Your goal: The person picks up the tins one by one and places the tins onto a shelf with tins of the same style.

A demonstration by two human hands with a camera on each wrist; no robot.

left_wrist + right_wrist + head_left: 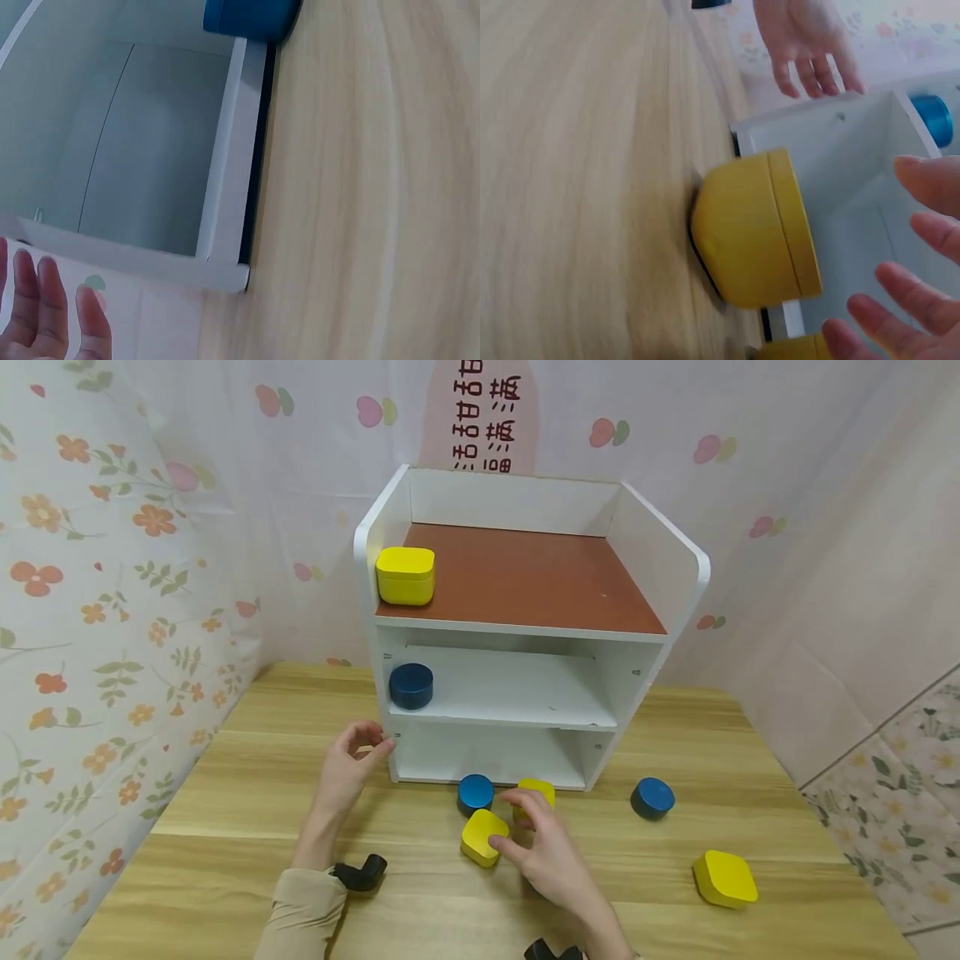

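My left hand point(347, 777) is beside the lower left edge of a white shelf unit point(487, 752), fingers loosely bent and holding nothing. In the left wrist view its fingers point(51, 300) are outside the shelf's side wall. Over the table front, my right hand point(551, 860) hovers with thumb and fingers parted near a yellow rounded-square box point(482, 835). The right wrist view shows a gap between those fingers point(904, 292) and the yellow box. A second yellow box point(542, 789) is partly hidden behind the right hand. A blue round tin point(476, 793) stands just behind the nearer box.
On the shelf's brown top sits a yellow box point(406, 577) at the left. A dark blue tin point(411, 687) is on the middle shelf's left end. To the right on the wooden table are a blue tin point(652, 798) and a yellow box point(725, 878).
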